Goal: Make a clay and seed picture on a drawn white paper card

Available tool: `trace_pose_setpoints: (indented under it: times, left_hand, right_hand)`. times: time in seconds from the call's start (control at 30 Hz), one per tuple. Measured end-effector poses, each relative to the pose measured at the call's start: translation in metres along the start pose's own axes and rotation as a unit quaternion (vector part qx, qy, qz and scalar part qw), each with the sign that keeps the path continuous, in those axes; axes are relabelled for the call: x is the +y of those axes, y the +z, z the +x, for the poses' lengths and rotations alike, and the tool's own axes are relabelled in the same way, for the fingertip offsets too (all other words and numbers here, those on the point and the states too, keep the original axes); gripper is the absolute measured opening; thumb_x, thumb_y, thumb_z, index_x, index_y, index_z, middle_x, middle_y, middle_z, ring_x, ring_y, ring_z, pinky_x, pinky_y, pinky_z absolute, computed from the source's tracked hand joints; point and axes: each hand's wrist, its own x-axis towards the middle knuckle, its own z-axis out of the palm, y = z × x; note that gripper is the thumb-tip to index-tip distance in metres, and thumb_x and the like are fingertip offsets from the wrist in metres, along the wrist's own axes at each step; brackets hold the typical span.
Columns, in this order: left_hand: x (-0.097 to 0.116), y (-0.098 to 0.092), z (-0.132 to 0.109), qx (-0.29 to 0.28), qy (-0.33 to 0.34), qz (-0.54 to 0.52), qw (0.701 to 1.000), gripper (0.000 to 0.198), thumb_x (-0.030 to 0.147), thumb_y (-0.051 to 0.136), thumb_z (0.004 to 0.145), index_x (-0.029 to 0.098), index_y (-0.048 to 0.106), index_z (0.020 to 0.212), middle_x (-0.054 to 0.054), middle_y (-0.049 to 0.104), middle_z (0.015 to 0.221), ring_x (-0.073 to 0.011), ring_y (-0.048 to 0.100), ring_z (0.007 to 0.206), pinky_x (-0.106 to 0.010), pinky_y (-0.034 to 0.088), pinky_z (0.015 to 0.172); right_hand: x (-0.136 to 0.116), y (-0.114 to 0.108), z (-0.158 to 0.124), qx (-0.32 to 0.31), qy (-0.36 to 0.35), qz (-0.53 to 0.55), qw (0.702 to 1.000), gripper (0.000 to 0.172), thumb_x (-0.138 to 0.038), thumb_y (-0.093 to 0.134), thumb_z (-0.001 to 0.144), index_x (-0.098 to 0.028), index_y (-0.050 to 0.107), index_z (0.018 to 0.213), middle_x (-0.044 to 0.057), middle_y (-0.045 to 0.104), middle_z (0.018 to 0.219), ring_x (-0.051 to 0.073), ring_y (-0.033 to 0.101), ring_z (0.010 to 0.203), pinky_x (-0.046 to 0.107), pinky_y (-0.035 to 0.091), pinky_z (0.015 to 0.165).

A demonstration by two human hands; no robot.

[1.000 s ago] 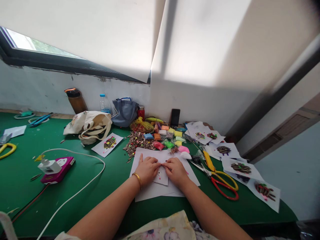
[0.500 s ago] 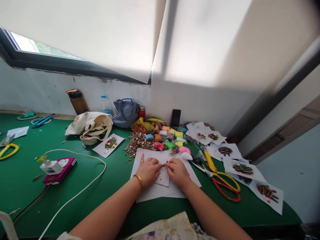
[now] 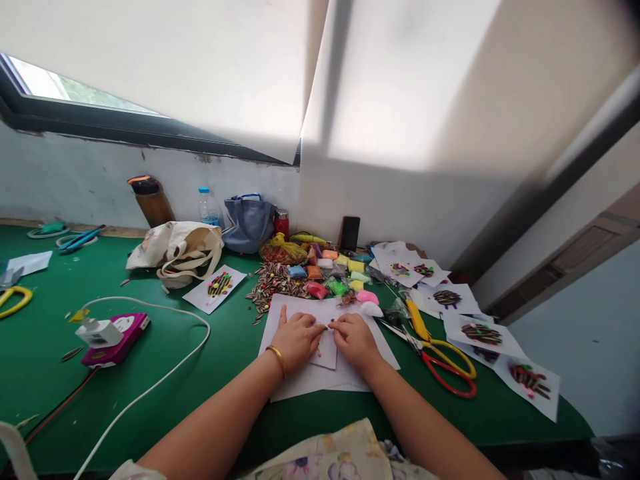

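Note:
Both of my hands are over a small white card [image 3: 327,359] that lies on larger white paper sheets [image 3: 287,392]. My left hand [image 3: 299,340] has its fingers bent and drawn together at the card's upper edge, the little finger sticking out. My right hand [image 3: 356,341] faces it with closed fingertips, almost touching the left ones. Small dark specks show at the fingertips; what the fingers hold is too small to name. Pink dots mark the card below. Just beyond lie packets of coloured clay, with a pink lump [image 3: 367,296] and a white lump [image 3: 371,309].
Striped seeds [image 3: 275,287] are heaped behind the paper. Right of my hands lie scissors [image 3: 445,367] and a yellow-handled cutter [image 3: 416,319]. Finished-looking seed pictures [image 3: 481,333] line the right edge. At left are a purple power strip [image 3: 117,340], a white cable [image 3: 186,359] and a cloth bag [image 3: 175,250].
My fingertips have shifted very slightly over the card, with a slightly wider gap between them. The whole view has moved a little; the objects on the table stay in place.

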Motion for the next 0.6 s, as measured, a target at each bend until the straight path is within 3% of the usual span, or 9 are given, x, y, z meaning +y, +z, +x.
trace_pose_setpoints:
  times: [0.2, 0.4, 0.6]
  left_hand:
    - [-0.002, 0.003, 0.0, 0.002, 0.0, 0.001, 1.0, 0.027, 0.034, 0.047, 0.092, 0.036, 0.062, 0.114, -0.003, 0.062, 0.115, -0.0251, 0.051, 0.112, -0.066, -0.006, 0.11]
    - [-0.002, 0.0, 0.002, 0.0, -0.016, -0.008, 1.0, 0.03, 0.027, 0.044, 0.093, 0.029, 0.058, 0.119, -0.004, 0.065, 0.113, -0.0243, 0.053, 0.11, -0.064, -0.001, 0.111]
    - [0.0, -0.001, 0.001, -0.001, -0.008, 0.0, 1.0, 0.026, 0.028, 0.043, 0.093, 0.031, 0.061, 0.112, -0.002, 0.065, 0.11, -0.0228, 0.053, 0.108, -0.064, -0.003, 0.111]
  right_hand:
    - [-0.003, -0.001, 0.0, -0.041, -0.003, -0.028, 0.999, 0.028, -0.017, 0.054, 0.084, -0.026, 0.074, 0.1, 0.005, 0.066, 0.092, 0.02, 0.053, 0.093, 0.033, 0.039, 0.085]
    - [-0.009, -0.003, -0.002, -0.035, -0.01, -0.043, 0.998, 0.029, -0.019, 0.055, 0.085, -0.028, 0.073, 0.105, 0.005, 0.064, 0.094, 0.02, 0.052, 0.094, 0.033, 0.038, 0.086]
    - [-0.009, -0.002, -0.003, -0.019, -0.026, -0.045, 0.998, 0.029, -0.017, 0.056, 0.084, -0.027, 0.073, 0.105, 0.005, 0.063, 0.094, 0.02, 0.051, 0.094, 0.033, 0.038, 0.086]
